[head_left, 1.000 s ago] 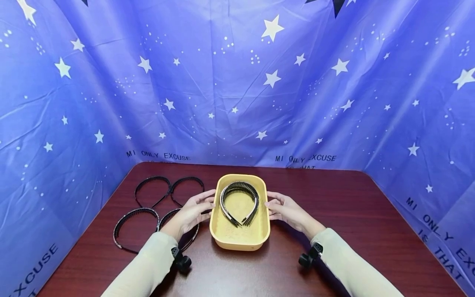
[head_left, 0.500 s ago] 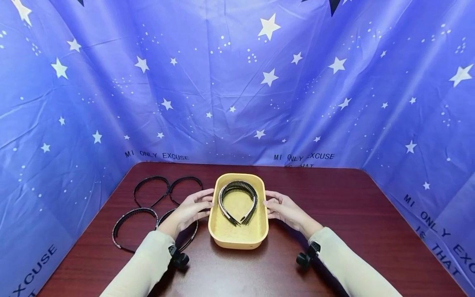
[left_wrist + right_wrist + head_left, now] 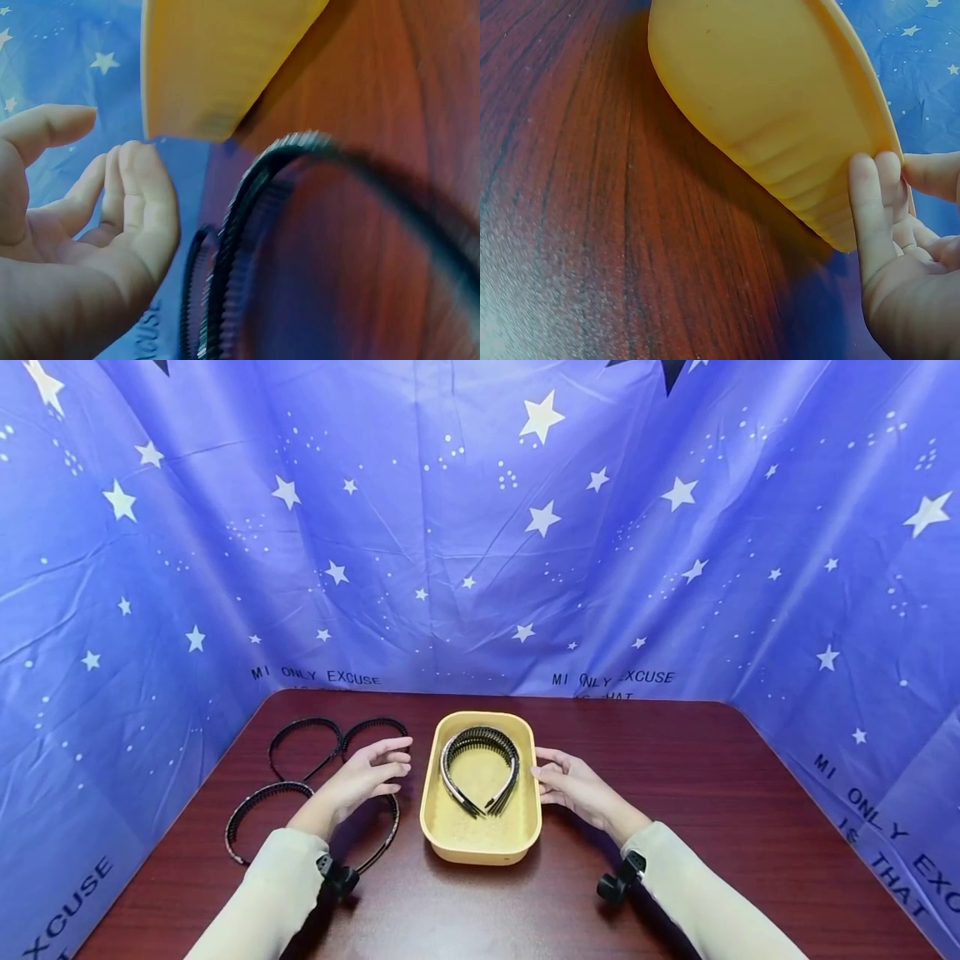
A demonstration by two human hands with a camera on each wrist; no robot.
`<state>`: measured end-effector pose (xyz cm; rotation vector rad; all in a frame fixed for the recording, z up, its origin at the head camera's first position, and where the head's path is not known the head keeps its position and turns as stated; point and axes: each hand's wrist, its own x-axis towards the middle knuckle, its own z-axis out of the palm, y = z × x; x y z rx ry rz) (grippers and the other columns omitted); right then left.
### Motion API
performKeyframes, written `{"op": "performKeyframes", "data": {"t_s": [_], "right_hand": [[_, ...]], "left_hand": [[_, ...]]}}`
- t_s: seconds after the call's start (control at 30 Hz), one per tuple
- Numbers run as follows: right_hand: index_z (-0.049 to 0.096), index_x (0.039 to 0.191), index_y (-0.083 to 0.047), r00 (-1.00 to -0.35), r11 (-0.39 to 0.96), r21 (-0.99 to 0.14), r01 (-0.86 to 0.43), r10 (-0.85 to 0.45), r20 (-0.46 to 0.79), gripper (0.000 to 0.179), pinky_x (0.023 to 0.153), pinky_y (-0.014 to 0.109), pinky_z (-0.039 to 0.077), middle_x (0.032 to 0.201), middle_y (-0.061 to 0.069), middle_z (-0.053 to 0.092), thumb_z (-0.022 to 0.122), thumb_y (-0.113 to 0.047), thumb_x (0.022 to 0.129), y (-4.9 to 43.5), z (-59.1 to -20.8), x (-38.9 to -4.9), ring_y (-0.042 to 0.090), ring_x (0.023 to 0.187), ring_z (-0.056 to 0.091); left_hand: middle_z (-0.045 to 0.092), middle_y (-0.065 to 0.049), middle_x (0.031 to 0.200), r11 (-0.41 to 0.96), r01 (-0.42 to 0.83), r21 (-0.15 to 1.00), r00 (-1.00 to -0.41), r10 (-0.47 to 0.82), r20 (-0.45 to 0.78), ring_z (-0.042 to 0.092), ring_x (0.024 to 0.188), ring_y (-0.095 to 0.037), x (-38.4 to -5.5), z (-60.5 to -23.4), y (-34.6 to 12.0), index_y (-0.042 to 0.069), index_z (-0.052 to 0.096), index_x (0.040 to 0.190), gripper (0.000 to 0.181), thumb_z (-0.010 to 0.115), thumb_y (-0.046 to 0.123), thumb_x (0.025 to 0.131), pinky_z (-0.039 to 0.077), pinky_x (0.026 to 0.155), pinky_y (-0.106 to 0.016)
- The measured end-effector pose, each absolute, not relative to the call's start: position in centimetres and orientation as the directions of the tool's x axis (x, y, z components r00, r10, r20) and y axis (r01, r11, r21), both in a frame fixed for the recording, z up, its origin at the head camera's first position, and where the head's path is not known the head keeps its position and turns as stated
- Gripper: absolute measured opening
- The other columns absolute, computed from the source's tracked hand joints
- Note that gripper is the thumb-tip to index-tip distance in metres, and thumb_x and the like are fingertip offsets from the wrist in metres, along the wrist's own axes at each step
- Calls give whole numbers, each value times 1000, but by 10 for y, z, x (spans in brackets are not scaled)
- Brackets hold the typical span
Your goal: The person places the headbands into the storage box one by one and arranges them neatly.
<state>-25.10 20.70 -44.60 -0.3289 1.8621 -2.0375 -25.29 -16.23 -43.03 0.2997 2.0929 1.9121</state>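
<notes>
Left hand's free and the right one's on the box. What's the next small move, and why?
Probably lower the left hand and pinch the near headband just left of the box. That hand holds nothing, its thumb and fingertips are apart, and it is close to that headband. The right hand holds the box's side, and similar headbands lie together inside.

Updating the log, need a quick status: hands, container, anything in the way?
Left hand empty, off the yellow container. Right hand holds its side. Container upright on table, nested headbands inside. Possible snag: loose headbands by left hand.
</notes>
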Motion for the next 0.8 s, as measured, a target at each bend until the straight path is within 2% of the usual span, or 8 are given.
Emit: {"op": "performKeyframes", "data": {"t_s": [0.23,0.47,0.7,0.8], "right_hand": [[24,151,11,-911,-68,-991,119,-405,-81,61,78,33,58,99,13,62,55,-5,101,207,-446,-250,15,78,64],[24,151,11,-913,-66,-990,126,-399,-90,62,77,32,58,101,13,62,56,-7,101,207,-446,-250,16,78,64],[24,151,11,-912,-66,-989,130,-399,-93,61,76,31,58,100,13,61,56,-7,101,207,-447,-251,15,78,64],[24,151,11,-912,-67,-989,134,-398,-96,61,76,31,58,100,12,61,55,-7,101,207,-446,-251,15,78,64]], "left_hand": [[54,-29,133,321,78,944,-943,331,-35,58,116,-30,-250,-416,-182,-1,45,147,56,64,15,97,55,88,-45],[56,-28,130,376,120,919,-947,321,-8,60,110,-28,-249,-409,-198,1,48,145,53,65,18,97,55,86,-47],[62,-27,121,464,191,865,-951,304,47,63,94,-22,-245,-411,-222,-4,53,137,48,67,13,94,55,76,-36],[64,-25,118,509,205,836,-954,293,56,64,94,-21,-242,-413,-231,-6,54,134,47,67,12,93,54,75,-32]]}}
